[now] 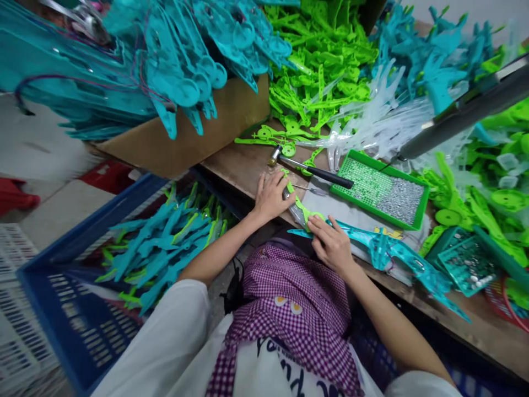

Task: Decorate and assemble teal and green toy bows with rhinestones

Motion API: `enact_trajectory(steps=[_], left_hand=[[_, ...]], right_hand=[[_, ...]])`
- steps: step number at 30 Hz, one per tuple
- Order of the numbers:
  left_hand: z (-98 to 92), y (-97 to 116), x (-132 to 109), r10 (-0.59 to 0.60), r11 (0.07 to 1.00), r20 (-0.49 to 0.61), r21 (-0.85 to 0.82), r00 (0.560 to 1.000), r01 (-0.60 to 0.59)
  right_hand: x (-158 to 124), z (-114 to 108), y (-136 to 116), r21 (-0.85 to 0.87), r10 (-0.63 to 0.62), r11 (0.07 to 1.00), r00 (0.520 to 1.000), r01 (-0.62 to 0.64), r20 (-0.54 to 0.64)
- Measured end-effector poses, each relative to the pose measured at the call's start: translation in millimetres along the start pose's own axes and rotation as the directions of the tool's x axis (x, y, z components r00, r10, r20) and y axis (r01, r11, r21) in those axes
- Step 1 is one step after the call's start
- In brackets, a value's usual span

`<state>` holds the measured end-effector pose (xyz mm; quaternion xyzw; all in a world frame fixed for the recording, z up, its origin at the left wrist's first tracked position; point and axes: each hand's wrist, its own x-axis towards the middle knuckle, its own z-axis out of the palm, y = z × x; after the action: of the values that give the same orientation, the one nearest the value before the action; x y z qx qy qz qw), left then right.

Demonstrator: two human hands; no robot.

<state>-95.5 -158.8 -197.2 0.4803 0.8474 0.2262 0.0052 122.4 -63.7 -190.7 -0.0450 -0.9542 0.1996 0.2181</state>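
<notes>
At the table's front edge my left hand [273, 196] has its fingers closed on the upper end of a bright green plastic part [301, 205]. A clear plastic piece lies along this part's side. My right hand [330, 242] pinches the lower end. Beneath and beside the right hand stretches a long translucent blue plastic part [384, 248]. Just beyond the hands lies a hammer [318, 170] with a black handle, its head toward my left. A thin metal tool [309, 189] rests below it.
A green tray [417, 220] of small metal pieces stands right of the hammer. Behind are heaped green parts [326, 49] and clear strips [372, 116]. A cardboard box [231, 110] with blue parts is at left, above a blue crate [49, 286]. A dark bar [467, 110] slants in from the right.
</notes>
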Motion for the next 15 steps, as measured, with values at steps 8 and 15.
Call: enact_trajectory(steps=[8, 15], left_hand=[[1.4, 2, -10, 0.076, 0.996, -0.106, 0.059, 0.991, -0.070], [3.4, -7, -4, 0.229, 0.971, -0.116, 0.101, 0.966, -0.218]], right_hand=[[12, -9, -14, -0.057, 0.085, 0.995, 0.996, -0.084, 0.006], [31, -12, -18, -0.084, 0.122, 0.989, 0.992, -0.119, 0.033]])
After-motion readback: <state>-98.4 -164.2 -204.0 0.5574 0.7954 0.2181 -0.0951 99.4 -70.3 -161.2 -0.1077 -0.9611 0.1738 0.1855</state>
